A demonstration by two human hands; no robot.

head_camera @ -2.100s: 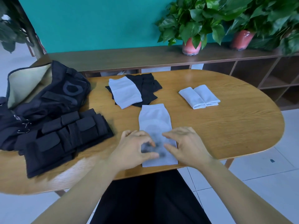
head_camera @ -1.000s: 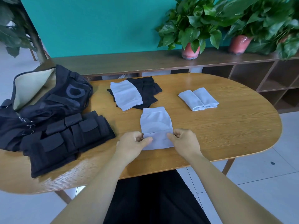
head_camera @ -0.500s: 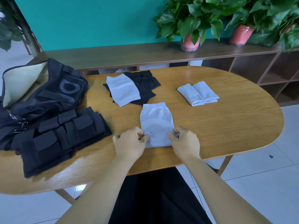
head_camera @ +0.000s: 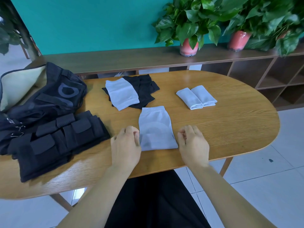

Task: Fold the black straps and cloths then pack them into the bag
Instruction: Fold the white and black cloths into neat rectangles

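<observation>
A pale grey cloth (head_camera: pixel 155 127), its near end doubled over, lies flat near the front of the wooden table (head_camera: pixel 230 129). My left hand (head_camera: pixel 126 145) rests at its left edge with loosely curled fingers and holds nothing. My right hand (head_camera: pixel 193 143) rests just right of the cloth, a little apart from it, also loosely curled. Folded black straps (head_camera: pixel 62 139) lie stacked at the left. Behind them sits the open black bag (head_camera: pixel 54 96), its beige lining showing. Farther back, another grey cloth (head_camera: pixel 121 94) lies on a pile of black cloths (head_camera: pixel 146 89).
Two folded grey cloths (head_camera: pixel 196 97) lie side by side at the right middle of the table. A long wooden shelf (head_camera: pixel 131 58) with two potted plants (head_camera: pixel 189 46) runs behind the table, against a teal wall.
My hands folded the cloth's near end up and pinched its side edges. They have now let go and moved apart to either side of it.
</observation>
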